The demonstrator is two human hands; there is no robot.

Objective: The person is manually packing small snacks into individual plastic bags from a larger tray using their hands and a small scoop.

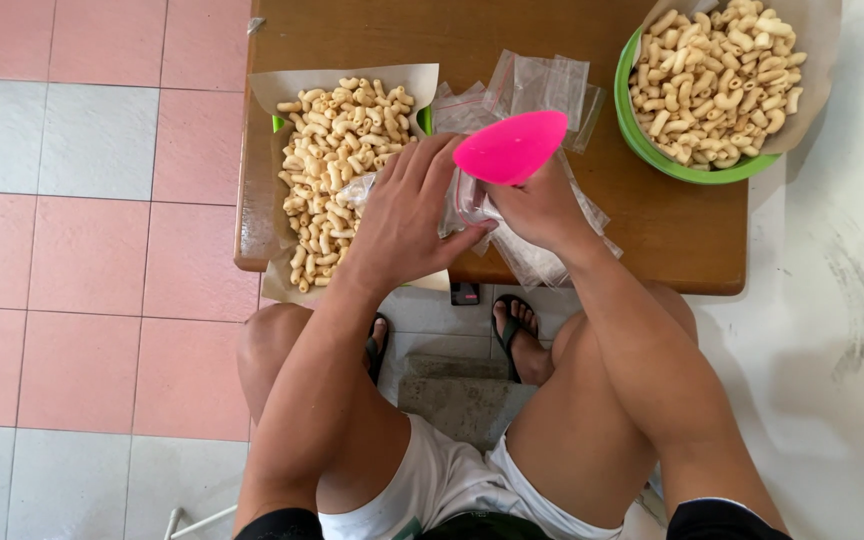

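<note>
My left hand (404, 215) rests over the edge of a paper-lined tray (282, 92) heaped with pale curled snack pieces (337, 150), its fingers pinching a small clear plastic bag (464, 205). My right hand (542, 208) holds a bright pink scoop (510, 147) and also touches the same bag. Both hands meet above the low wooden table (652, 225). Whether the scoop carries any snacks is hidden.
A pile of empty clear bags (537, 82) lies at the table's middle. A green bowl (652, 160) lined with paper and full of the same snacks stands at the far right. My knees and sandalled feet (517, 335) sit under the table's near edge. Pink and grey floor tiles lie to the left.
</note>
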